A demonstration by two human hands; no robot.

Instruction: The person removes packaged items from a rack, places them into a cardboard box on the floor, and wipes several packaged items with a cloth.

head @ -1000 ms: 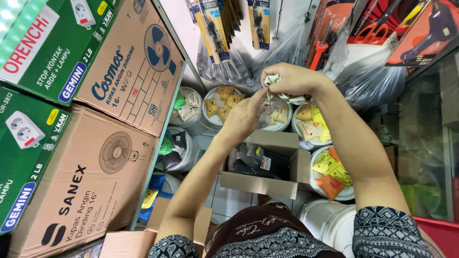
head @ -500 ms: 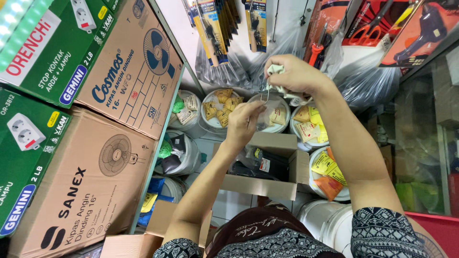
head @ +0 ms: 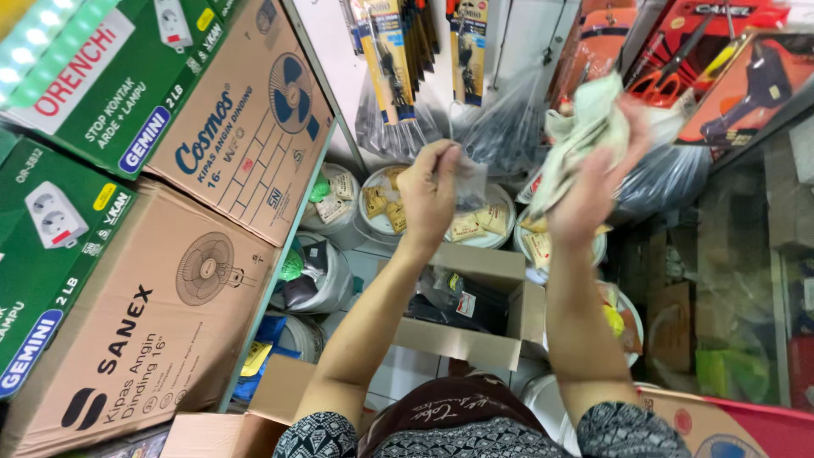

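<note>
1. A pale crumpled cloth [head: 585, 136] is clenched in the right hand [head: 593, 182], which is now raised toward one o'clock; half a second ago it was held lower, at twelve o'clock, close to the other hand
2. A small clear plastic bag [head: 469, 185] is pinched at the fingertips of the left hand [head: 430, 193], just above the white bucket of yellow packets [head: 475, 227]
3. The hands, earlier touching over the cloth, are now drawn apart, so the small bag appears to have been separated from the cloth
4. An open cardboard box [head: 462, 339] holding dark packaged goods is seen at six o'clock below the hands
5. Large fan cartons [head: 153, 322] are stacked at nine o'clock, and carded tools [head: 398, 51] are hung at twelve o'clock
</note>
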